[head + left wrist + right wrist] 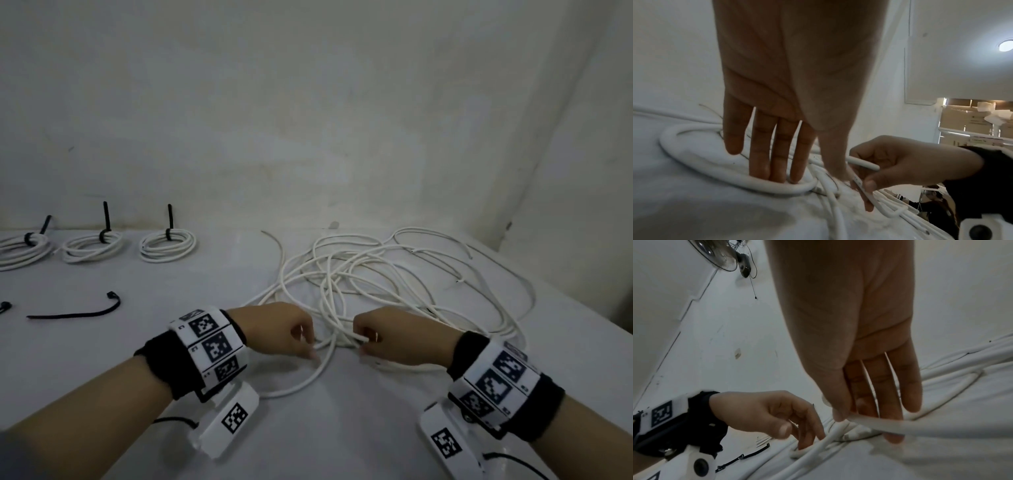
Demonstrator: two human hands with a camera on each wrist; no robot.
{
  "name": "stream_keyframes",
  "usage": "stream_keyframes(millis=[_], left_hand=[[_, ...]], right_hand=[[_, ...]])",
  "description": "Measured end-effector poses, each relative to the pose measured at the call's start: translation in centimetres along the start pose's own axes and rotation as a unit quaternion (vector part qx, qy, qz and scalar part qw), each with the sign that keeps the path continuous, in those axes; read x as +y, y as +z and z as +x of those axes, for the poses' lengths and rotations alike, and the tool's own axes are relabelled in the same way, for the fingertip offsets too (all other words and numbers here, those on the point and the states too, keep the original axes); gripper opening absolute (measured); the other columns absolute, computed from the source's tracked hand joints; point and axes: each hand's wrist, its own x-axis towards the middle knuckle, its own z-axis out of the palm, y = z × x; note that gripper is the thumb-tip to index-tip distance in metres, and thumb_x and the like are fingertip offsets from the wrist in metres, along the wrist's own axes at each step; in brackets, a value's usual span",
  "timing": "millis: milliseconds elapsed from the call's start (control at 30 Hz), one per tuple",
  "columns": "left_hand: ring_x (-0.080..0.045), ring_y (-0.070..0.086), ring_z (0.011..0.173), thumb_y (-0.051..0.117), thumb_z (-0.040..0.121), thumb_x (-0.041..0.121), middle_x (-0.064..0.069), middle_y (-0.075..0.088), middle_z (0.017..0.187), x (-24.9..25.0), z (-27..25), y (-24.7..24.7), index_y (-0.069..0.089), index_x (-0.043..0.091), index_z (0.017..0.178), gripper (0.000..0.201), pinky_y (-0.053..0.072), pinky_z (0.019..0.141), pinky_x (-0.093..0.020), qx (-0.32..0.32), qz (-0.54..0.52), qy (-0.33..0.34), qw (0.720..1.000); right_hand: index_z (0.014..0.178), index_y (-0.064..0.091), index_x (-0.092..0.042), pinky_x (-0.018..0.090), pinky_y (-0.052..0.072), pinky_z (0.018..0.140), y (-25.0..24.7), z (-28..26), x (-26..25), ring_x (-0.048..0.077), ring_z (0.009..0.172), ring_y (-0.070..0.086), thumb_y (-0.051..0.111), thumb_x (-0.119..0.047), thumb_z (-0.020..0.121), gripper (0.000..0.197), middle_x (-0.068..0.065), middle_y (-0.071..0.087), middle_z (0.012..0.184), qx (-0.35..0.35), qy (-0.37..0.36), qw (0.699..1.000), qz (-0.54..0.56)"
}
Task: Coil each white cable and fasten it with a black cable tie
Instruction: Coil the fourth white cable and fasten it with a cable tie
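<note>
The loose cables (387,274) lie in a tangled white heap on the right half of the table (144,346), reaching nearly to the far edge. The right hand (400,337) is at the near side of the heap and pinches one cable end (863,162) between thumb and fingers. The left hand (284,330) is just beside it, with fingers stretched down and their tips pressing on a loop (731,172) that lies flat on the cloth; it holds nothing.

I judge the task to be partly done. Three coils (92,245) already stand in a row at the far left, each one closed with a black tie (104,222) whose tail points upward. The heap seems to contain several more cables, because a few free ends show, but I cannot count them. One spare tie (77,311) lies open on the left, near the person, and a part of another is visible at the left edge. So the coiling of the next cable is only at its beginning.

The table is covered with a pale grey cloth with soft wrinkles. Behind it stands a plain whitish wall with some marks. The right wrist view shows a wall fan (719,256) high up, and the left wrist view shows a round ceiling lamp (1006,45).
</note>
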Motion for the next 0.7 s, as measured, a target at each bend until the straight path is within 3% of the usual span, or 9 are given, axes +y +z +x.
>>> stream_keyframes(millis=[100,233,267,333,400,467,533,633,700], left_hand=[[-0.014,0.060,0.087,0.044,0.096,0.047,-0.005,0.067,0.104,0.5,0.5,0.0,0.065,0.009,0.108,0.044,0.047,0.083,-0.028,0.040,-0.087,-0.002,0.995],[-0.012,0.065,0.072,0.043,0.098,0.040,-0.005,0.070,0.085,1.4,1.7,0.4,0.068,0.006,0.093,0.042,0.050,0.073,-0.022,0.090,-0.298,-0.063,0.948],[-0.011,0.065,0.069,0.045,0.098,0.039,-0.003,0.069,0.081,1.6,1.9,0.5,0.068,0.008,0.088,0.040,0.051,0.070,-0.021,0.096,-0.341,-0.082,0.932],[-0.010,0.064,0.062,0.045,0.099,0.036,-0.003,0.068,0.075,1.9,2.1,0.7,0.066,0.007,0.084,0.039,0.052,0.064,-0.020,0.102,-0.421,-0.114,0.894],[-0.012,0.063,0.057,0.046,0.099,0.033,-0.007,0.066,0.072,2.0,2.2,0.9,0.064,0.004,0.085,0.037,0.053,0.056,-0.020,0.108,-0.514,-0.139,0.840],[-0.013,0.064,0.056,0.050,0.098,0.025,-0.009,0.064,0.070,1.8,2.2,1.3,0.061,0.001,0.085,0.030,0.054,0.054,-0.022,0.112,-0.595,-0.148,0.782],[-0.014,0.063,0.056,0.054,0.096,0.018,-0.009,0.062,0.066,1.5,2.2,1.4,0.060,0.000,0.086,0.022,0.056,0.054,-0.023,0.108,-0.630,-0.148,0.754],[-0.010,0.060,0.051,0.056,0.094,0.012,-0.007,0.059,0.061,1.2,2.0,1.1,0.060,0.001,0.082,0.018,0.056,0.054,-0.022,0.100,-0.643,-0.145,0.745],[-0.007,0.059,0.048,0.056,0.094,0.010,-0.005,0.059,0.059,0.8,1.8,0.6,0.060,0.002,0.078,0.018,0.054,0.051,-0.020,0.098,-0.640,-0.143,0.748]], right_hand=[[0.093,0.054,-0.020,0.011,0.032,0.056,0.2,0.0,-0.3,0.010,0.076,0.049,0.060,-0.028,0.091,0.011,-0.001,0.062,0.093,0.046,-0.009,0.998,0.028],[0.096,0.053,-0.021,0.010,0.035,0.058,0.3,0.0,-0.9,0.002,0.065,0.046,0.062,-0.026,0.090,0.011,-0.006,0.058,0.082,0.130,-0.029,0.989,0.070],[0.094,0.053,-0.020,0.012,0.037,0.060,0.2,0.0,-1.0,0.002,0.065,0.046,0.061,-0.024,0.090,0.010,-0.005,0.059,0.083,0.148,-0.033,0.986,0.073],[0.089,0.056,-0.016,0.027,0.047,0.067,0.3,0.0,-1.2,0.009,0.065,0.053,0.059,-0.018,0.090,0.004,0.000,0.065,0.084,0.174,-0.040,0.980,0.093],[0.081,0.056,-0.017,0.035,0.051,0.067,0.4,0.1,-1.3,0.014,0.065,0.059,0.058,-0.011,0.086,0.008,0.002,0.066,0.078,0.192,-0.056,0.972,0.121],[0.079,0.054,-0.022,0.030,0.051,0.062,0.8,0.4,-1.2,0.010,0.062,0.060,0.060,-0.012,0.085,0.014,0.000,0.063,0.076,0.186,-0.066,0.969,0.150],[0.084,0.054,-0.025,0.023,0.046,0.062,1.2,0.8,-1.0,0.007,0.065,0.055,0.065,-0.021,0.085,0.012,-0.005,0.058,0.076,0.176,-0.067,0.970,0.154],[0.104,0.053,-0.022,0.023,0.041,0.068,1.7,1.2,-0.3,0.009,0.078,0.050,0.070,-0.030,0.082,0.029,-0.007,0.054,0.089,0.111,-0.030,0.984,0.133],[0.102,0.050,-0.023,0.023,0.039,0.067,1.8,1.4,0.1,0.012,0.082,0.049,0.072,-0.032,0.081,0.032,-0.006,0.052,0.092,0.043,-0.003,0.994,0.103]])
